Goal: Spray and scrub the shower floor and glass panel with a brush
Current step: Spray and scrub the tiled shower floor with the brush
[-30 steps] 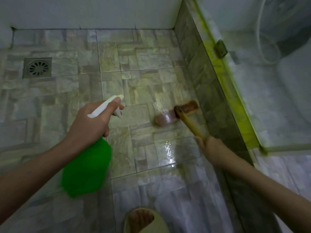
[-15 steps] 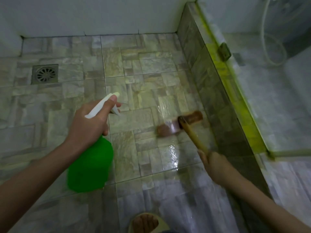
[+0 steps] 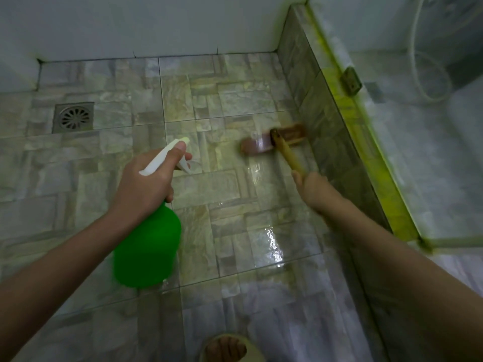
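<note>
Scrubbing of the shower floor (image 3: pixel 209 105) is judged to be the step in hand. Brush (image 3: pixel 274 141) is seen right of centre in the frame, its brown head laid flat on the tiles and touching, or nearly touching, the low tiled kerb (image 3: pixel 326 131). Its wooden handle is wrapped by the right hand (image 3: pixel 312 188), fingers curled tight about it. For a good result, bristles are best kept flat and pressed down, strokes run along the kerb joint and overlapped toward the wet, glossy patch at lower centre. Spray bottle (image 3: pixel 147 246), green with a white trigger head, is held at centre left by the left hand (image 3: pixel 146 184): fingers closed round the neck, one finger laid along the top of the head. Whether the trigger is squeezed cannot be told. Glass panel (image 3: pixel 392 165) rises from the kerb at right, its edge tinted yellow-green; it is judged not yet scrubbed. Drain (image 3: pixel 73 116) sits at upper left.
</note>
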A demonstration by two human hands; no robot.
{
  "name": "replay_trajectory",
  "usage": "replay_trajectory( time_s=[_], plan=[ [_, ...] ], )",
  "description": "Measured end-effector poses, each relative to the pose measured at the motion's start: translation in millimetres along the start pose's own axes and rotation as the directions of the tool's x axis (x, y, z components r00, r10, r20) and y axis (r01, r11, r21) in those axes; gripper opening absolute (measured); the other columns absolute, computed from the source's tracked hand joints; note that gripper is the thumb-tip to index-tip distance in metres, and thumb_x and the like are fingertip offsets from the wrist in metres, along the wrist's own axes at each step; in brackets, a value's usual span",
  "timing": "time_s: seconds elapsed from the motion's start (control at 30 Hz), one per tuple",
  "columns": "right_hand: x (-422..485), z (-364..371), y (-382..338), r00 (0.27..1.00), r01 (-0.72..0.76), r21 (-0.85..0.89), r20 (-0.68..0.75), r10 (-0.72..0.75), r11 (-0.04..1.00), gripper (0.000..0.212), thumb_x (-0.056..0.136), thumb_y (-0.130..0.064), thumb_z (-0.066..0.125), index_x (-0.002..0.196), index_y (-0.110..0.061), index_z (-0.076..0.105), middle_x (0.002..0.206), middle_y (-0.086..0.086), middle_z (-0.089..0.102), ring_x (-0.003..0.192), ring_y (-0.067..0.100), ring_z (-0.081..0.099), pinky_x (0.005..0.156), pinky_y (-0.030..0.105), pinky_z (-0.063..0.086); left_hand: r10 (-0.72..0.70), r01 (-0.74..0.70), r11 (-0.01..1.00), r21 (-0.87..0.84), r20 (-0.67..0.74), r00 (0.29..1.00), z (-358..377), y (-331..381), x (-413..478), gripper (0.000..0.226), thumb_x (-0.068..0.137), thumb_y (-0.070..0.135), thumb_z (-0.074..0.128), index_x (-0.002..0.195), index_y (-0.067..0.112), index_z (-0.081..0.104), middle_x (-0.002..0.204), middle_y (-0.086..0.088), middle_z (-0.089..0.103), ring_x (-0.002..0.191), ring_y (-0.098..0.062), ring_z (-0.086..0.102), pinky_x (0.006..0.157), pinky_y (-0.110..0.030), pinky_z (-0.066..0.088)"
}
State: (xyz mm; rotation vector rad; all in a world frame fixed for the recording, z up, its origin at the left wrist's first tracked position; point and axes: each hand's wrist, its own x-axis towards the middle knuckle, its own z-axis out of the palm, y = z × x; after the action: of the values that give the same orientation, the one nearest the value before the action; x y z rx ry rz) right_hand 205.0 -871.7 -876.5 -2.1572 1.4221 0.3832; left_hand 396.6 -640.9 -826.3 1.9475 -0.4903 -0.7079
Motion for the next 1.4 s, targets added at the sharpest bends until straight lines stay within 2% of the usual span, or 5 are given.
replay_trajectory(
  time_s=[0.1,0.23,1.1,1.23,1.4],
  plan=[
    [44,-17,-31,0.999,0.017,0.096,-0.028,-0.014,0.995,0.047,0.103,-0.042,0.029,0.099,-0.002,0.054,0.076,0.015,0.06,0.062,0.033,0.06,0.055,0.035,0.048,0.013,-0.013,1.0,0.002,0.0,1.0,4,1,2,0.058,0.08,0.078,0.046,0.085,0.03,0.078,0.101,-0.023,0.074,0.042,-0.015,0.053,0.054,-0.027,0.045],
    [-7,10,10,0.999,-0.009,0.037,-0.034,0.01,0.999,0.052,0.103,-0.037,0.035,0.103,0.007,0.062,0.099,0.029,0.065,0.098,0.043,0.062,0.078,0.039,0.047,0.005,-0.005,1.0,-0.018,0.025,1.0,0,4,2,0.052,0.077,0.081,0.045,0.09,0.042,0.076,0.097,-0.021,0.075,0.043,-0.018,0.053,0.056,-0.028,0.044],
    [120,-53,-91,0.999,0.052,-0.103,0.008,-0.052,0.993,0.044,0.105,-0.023,0.024,0.124,0.005,0.052,0.123,0.028,0.057,0.11,0.041,0.058,0.081,0.04,0.045,0.052,-0.059,0.992,-0.108,-0.067,0.996,-19,7,45,0.034,0.094,0.065,0.05,0.086,0.042,0.074,0.095,0.001,0.078,0.041,-0.013,0.052,0.054,-0.025,0.045],
    [110,-41,-84,0.998,0.054,-0.081,-0.005,-0.055,0.995,0.05,0.105,-0.03,0.024,0.114,0.006,0.057,0.113,0.028,0.062,0.102,0.041,0.062,0.075,0.038,0.047,0.037,-0.05,0.986,-0.16,-0.087,0.996,-24,1,54,0.028,0.082,0.073,0.048,0.076,0.059,0.072,0.095,-0.021,0.075,0.043,-0.018,0.052,0.06,-0.033,0.046],
    [185,-77,-150,0.998,0.055,-0.017,0.017,-0.054,0.998,0.025,0.103,-0.014,0.03,0.091,-0.003,0.049,0.097,0.022,0.057,0.061,0.028,0.051,0.046,0.032,0.044,0.042,-0.066,0.981,-0.182,-0.132,0.99,-24,-3,62,0.029,0.093,0.063,0.054,0.072,0.054,0.072,0.097,0.013,0.078,0.048,-0.022,0.056,0.059,-0.031,0.046]
  ],
)
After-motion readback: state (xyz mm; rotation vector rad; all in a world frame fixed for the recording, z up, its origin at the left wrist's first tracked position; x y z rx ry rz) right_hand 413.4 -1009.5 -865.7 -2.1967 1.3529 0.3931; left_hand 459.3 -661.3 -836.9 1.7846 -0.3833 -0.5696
